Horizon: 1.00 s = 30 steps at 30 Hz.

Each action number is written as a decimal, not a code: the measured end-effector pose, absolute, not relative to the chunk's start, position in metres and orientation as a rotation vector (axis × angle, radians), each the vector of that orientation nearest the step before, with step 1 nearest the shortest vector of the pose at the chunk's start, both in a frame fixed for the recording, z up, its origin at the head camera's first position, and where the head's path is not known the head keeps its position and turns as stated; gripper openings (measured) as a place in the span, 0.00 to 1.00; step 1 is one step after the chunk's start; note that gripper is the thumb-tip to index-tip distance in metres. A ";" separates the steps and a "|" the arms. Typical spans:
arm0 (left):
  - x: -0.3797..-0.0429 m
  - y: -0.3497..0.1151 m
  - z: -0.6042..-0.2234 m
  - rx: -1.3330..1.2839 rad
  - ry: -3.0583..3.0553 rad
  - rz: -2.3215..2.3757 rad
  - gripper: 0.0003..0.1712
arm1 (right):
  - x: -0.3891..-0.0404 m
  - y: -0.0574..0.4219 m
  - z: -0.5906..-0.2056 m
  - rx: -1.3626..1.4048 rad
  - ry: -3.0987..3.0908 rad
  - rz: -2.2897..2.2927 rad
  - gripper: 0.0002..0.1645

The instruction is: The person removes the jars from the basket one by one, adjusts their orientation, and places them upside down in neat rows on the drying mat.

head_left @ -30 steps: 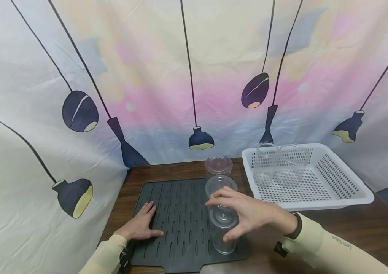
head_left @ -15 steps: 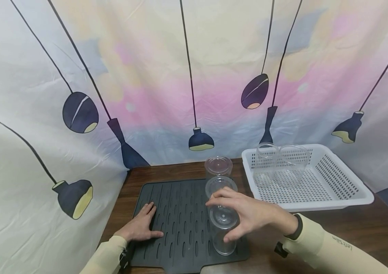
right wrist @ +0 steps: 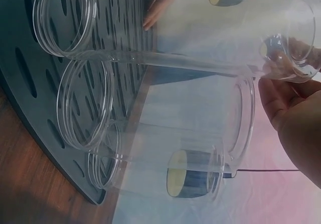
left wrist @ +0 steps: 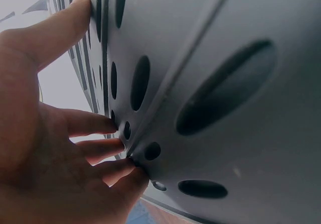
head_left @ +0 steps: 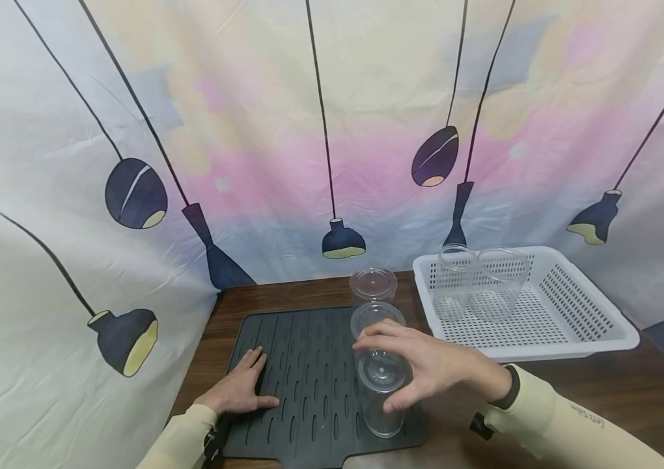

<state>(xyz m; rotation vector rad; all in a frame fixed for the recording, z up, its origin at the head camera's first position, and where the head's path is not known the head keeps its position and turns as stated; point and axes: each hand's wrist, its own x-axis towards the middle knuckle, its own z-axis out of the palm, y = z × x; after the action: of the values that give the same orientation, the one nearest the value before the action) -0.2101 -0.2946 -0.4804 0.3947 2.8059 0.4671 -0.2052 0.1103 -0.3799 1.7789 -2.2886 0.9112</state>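
Observation:
My left hand [head_left: 239, 387] rests on the left side of a dark grey ribbed mat [head_left: 303, 371], fingers spread and fairly straight; its fingertips [left wrist: 123, 176] touch the slotted surface in the left wrist view. With thumb and fingers my right hand [head_left: 426, 361] grips the upper end of a clear plastic jar [head_left: 383, 417] near the mat's front right corner. Behind it, a second jar [head_left: 375, 312] and a third jar [head_left: 373, 281] line up along the right side. Ringed ends [right wrist: 83, 103] of the jars face down on the mat in the right wrist view.
A white perforated basket [head_left: 595, 339] sits at the back right of the brown wooden table [head_left: 631, 391], with two more clear jars [head_left: 502, 286] standing in it. Behind the table hangs a cloth backdrop [head_left: 262, 130] printed with lamps.

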 end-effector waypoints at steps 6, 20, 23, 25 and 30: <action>-0.210 -0.295 -0.480 0.384 2.796 0.464 0.61 | -0.206 0.114 -0.376 1.769 -2.287 0.965 0.44; -0.209 -0.295 -0.481 0.378 2.792 0.466 0.61 | -0.212 0.126 -0.368 1.723 -2.309 1.086 0.43; -0.210 -0.295 -0.481 0.380 2.794 0.468 0.61 | -0.213 0.132 -0.363 1.667 -2.335 1.091 0.44; -0.210 -0.295 -0.481 0.380 2.796 0.468 0.61 | -0.216 0.135 -0.361 1.640 -2.318 1.084 0.44; -0.211 -0.295 -0.481 0.383 2.804 0.454 0.61 | -0.226 0.145 -0.357 1.576 -2.241 1.072 0.43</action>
<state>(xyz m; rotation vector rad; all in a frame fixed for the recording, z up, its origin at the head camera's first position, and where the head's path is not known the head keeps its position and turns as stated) -0.2112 -0.2950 -0.4815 0.3830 2.8041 0.4536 -0.2261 0.1451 -0.3568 1.5764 -2.2408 1.0718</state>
